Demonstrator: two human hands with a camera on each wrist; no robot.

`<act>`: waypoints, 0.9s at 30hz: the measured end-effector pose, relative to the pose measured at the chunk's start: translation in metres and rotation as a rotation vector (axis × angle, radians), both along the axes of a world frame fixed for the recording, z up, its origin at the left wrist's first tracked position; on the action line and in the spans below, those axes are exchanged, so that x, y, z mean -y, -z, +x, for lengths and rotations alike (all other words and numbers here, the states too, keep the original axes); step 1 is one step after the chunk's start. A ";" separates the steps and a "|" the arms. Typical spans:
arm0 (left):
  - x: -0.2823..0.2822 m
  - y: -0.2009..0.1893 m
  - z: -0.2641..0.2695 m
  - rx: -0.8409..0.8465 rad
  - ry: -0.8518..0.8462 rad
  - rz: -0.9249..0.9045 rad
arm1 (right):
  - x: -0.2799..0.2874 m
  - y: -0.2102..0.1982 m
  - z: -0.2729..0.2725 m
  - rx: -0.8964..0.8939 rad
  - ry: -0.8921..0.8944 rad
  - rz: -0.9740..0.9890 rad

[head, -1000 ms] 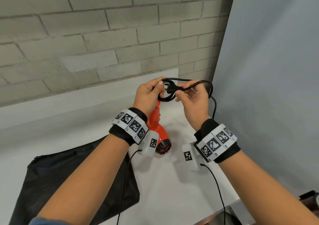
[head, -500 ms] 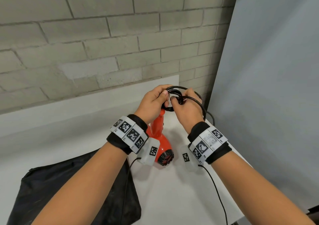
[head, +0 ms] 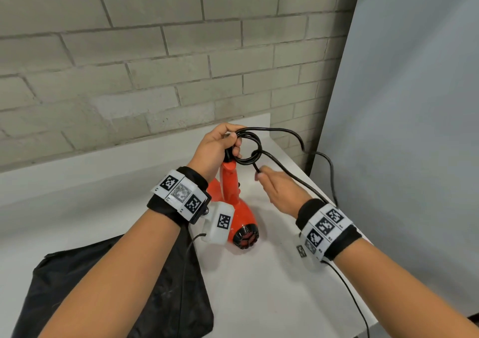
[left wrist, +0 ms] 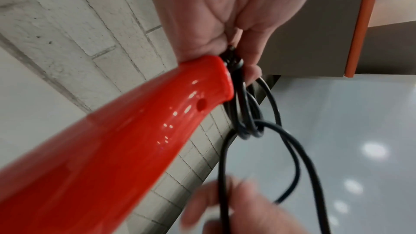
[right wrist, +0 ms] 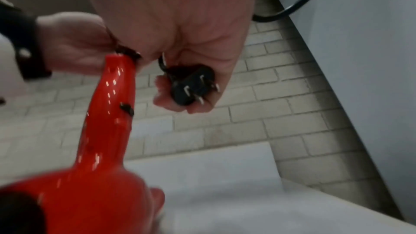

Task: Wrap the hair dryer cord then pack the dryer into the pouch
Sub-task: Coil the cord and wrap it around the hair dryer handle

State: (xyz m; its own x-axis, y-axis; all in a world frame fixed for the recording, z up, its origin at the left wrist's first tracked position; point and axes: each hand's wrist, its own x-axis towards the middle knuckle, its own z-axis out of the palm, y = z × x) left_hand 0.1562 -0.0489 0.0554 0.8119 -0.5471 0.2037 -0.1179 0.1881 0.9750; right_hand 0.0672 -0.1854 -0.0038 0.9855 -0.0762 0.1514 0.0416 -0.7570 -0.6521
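The red hair dryer [head: 242,214] stands nozzle-down on the white table [head: 259,298], handle up. My left hand [head: 233,143] grips a small coil of black cord [head: 250,153] at the top of the handle [left wrist: 112,149]. My right hand [head: 261,177] is just below and right of the coil, fingers curled round the black plug [right wrist: 193,84]. A long slack loop of cord [head: 290,132] arcs from the coil out to the right. The black pouch [head: 103,285] lies flat at the near left, partly under my left forearm.
A grey brick wall [head: 129,52] runs behind the table. A pale grey panel [head: 414,130] stands along the right side, with slack cord hanging against it. The table's right edge [head: 363,234] passes under my right wrist.
My right hand has drawn back from the coil, down and toward me, with the plug end. The cord now trails in a wider loop to the right. My left hand kept its grip.
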 end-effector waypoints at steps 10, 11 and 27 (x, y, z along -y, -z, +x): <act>-0.001 -0.006 -0.003 -0.044 -0.074 0.021 | 0.042 0.057 0.000 -0.583 0.175 -0.405; -0.002 -0.006 -0.003 -0.021 -0.089 0.033 | 0.044 0.060 -0.004 -0.665 0.168 -0.500; -0.004 -0.010 -0.005 -0.063 0.093 0.097 | -0.009 -0.010 0.031 0.204 -0.078 0.254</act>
